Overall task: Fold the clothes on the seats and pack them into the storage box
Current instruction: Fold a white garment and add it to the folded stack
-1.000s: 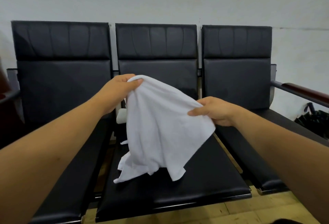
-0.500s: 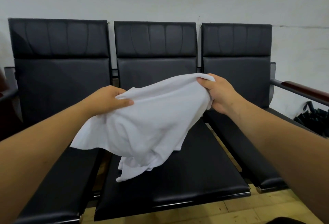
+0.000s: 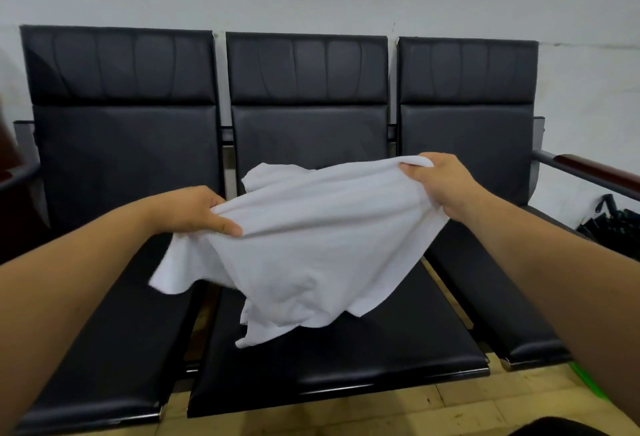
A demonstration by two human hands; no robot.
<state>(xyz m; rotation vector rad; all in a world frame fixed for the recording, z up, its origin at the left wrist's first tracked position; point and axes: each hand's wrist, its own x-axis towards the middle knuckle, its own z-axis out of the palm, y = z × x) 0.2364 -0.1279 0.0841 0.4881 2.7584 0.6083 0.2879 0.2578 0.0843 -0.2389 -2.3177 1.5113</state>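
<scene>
The white garment [image 3: 311, 245] hangs spread in the air over the middle seat [image 3: 346, 359]. Its 9 o'clock edge is clamped in the grip of the left hand [image 3: 188, 210] and its 2 o'clock corner in that of the right hand [image 3: 440, 182]. Whether its lowest tip touches the seat is unclear, and a dark heap [image 3: 613, 227] at 3 o'clock is cut off and hard to make out.

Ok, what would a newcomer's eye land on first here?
The white garment hangs spread in mid-air over the middle seat, its lower edge drooping toward it. The left hand grips its left edge and the right hand its upper right corner.
</scene>
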